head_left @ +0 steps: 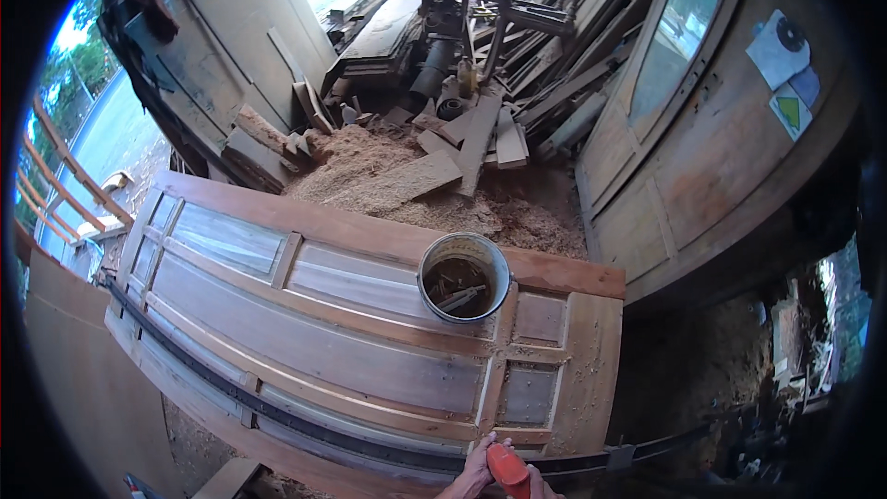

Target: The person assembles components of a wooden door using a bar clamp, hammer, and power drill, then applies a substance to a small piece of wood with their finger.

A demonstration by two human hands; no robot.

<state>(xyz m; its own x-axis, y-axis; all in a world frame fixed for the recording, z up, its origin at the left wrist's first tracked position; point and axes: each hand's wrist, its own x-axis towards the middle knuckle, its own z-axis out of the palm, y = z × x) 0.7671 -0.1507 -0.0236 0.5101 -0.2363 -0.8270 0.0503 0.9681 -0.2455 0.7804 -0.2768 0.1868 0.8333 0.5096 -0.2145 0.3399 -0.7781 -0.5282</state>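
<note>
Right hand (pixel 540 486) grips red object (pixel 507 469); upright door (pixel 704 171) bears labels (pixel 772 50).

From my end, I can read no words or numbers. On the wooden door with the oval glass (pixel 711 185), I see a white sheet (pixel 769 57) bearing a dark round mark and a pale label (pixel 775 120) with a yellow-green, arrow-like shape.

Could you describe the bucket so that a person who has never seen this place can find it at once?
Find the large panelled door lying across the lower middle. Toward its right end, near its far edge, stands the bucket. It is open and round, with slim pieces inside, unlike the straight-edged wood around it.
</note>
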